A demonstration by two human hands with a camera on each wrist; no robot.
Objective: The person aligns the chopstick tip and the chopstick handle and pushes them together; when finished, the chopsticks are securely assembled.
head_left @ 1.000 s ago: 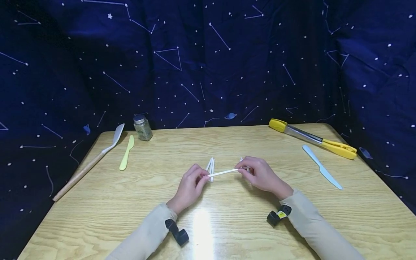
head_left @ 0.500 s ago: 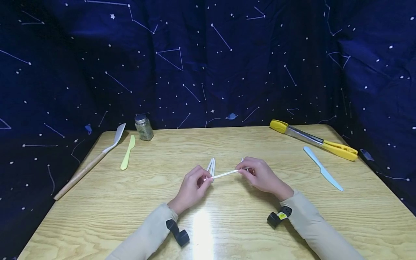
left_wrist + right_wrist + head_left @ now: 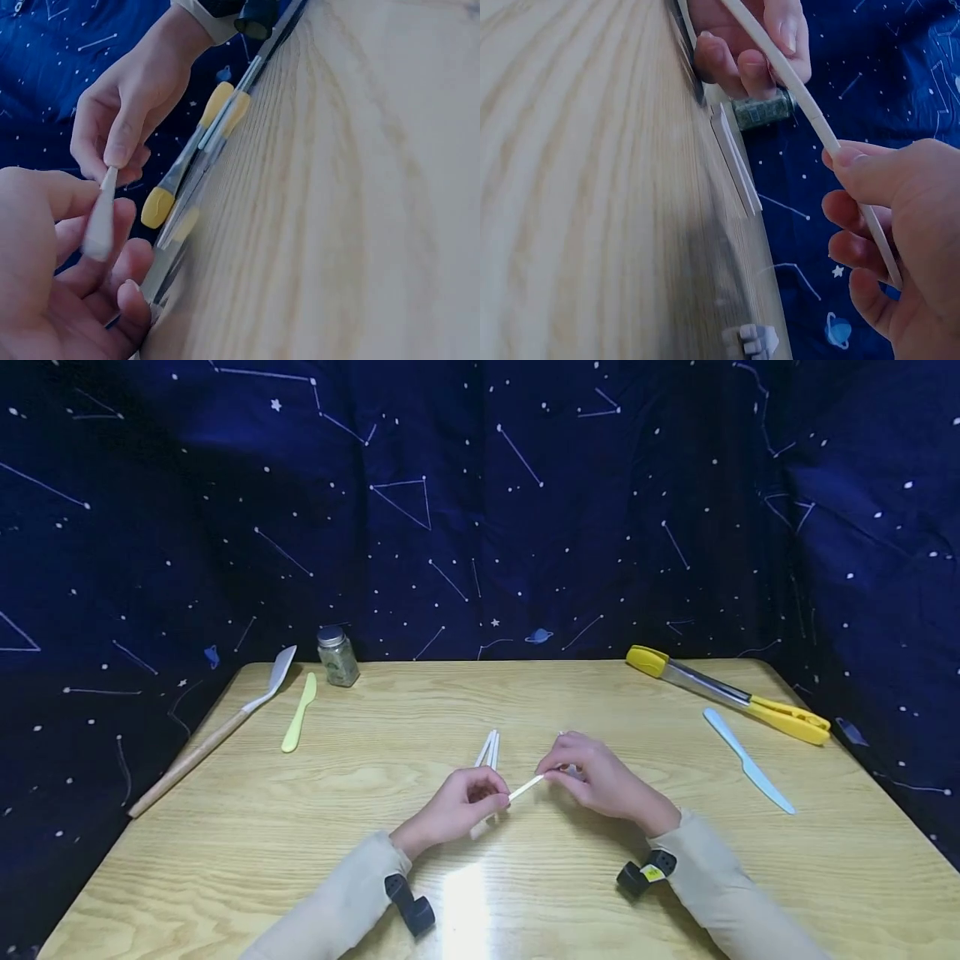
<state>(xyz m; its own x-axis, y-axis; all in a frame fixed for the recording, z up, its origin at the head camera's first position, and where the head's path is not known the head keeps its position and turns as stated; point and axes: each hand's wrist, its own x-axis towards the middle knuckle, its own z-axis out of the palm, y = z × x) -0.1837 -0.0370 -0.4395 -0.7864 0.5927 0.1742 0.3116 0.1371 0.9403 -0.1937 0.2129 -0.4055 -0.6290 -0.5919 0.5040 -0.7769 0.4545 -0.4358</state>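
Note:
A thin white stick (image 3: 527,787) is held above the table between both hands. My left hand (image 3: 453,810) pinches its nearer end between thumb and forefinger. My right hand (image 3: 600,781) pinches it farther along; in the right wrist view the stick (image 3: 810,109) looks slightly bowed, and its tail runs under the right fingers. Just beyond the left hand, several more white sticks (image 3: 492,747) lie on the table, partly covered by that hand. A cluster of small white ends (image 3: 757,341) shows beneath the right hand, mostly hidden in the head view.
On the left lie a wooden-handled turner (image 3: 206,747) and a yellow knife (image 3: 300,712), with a lidded glass jar (image 3: 339,657) behind. Yellow tongs (image 3: 727,693) and a light blue knife (image 3: 748,762) lie on the right. A dark starry cloth (image 3: 480,510) hangs behind the table (image 3: 225,877).
My left hand has come nearer and to the right, turning as it goes, so the stick slants more steeply. The right hand has come slightly nearer, still pinching the stick.

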